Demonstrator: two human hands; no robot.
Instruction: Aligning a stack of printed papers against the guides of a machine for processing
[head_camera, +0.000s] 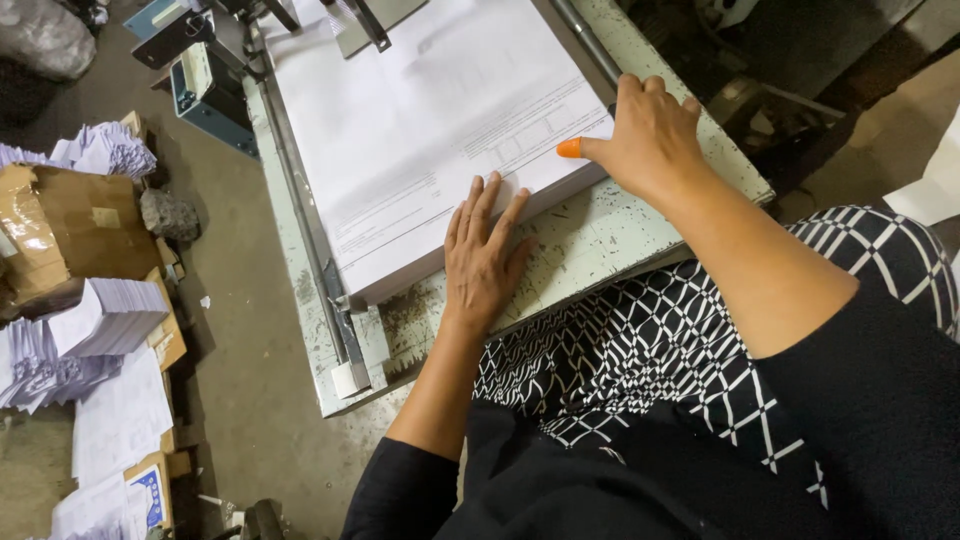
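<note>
I sit in a small print or paper-finishing workshop. A thick stack of printed sheets lies on my worn metal machine table, and paper bundles and cardboard boxes litter the concrete floor.

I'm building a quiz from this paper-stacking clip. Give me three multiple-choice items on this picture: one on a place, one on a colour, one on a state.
1. Where does the left hand rest?
A. On the near edge of the paper stack
B. On the cardboard box
C. In the person's lap

2. What colour is the cover on the right hand's thumb tip?
A. Blue
B. Orange
C. Green

3. How is the left hand held?
A. Clenched in a fist
B. Pinching one lifted sheet
C. Flat, with fingers spread

Answers:
1 A, the palm lies on the worn table while the fingers reach onto the stack's near edge.
2 B, the thumb cover is bright orange against the white sheet.
3 C, the fingers lie straight and apart, pressing down on the paper.
</note>
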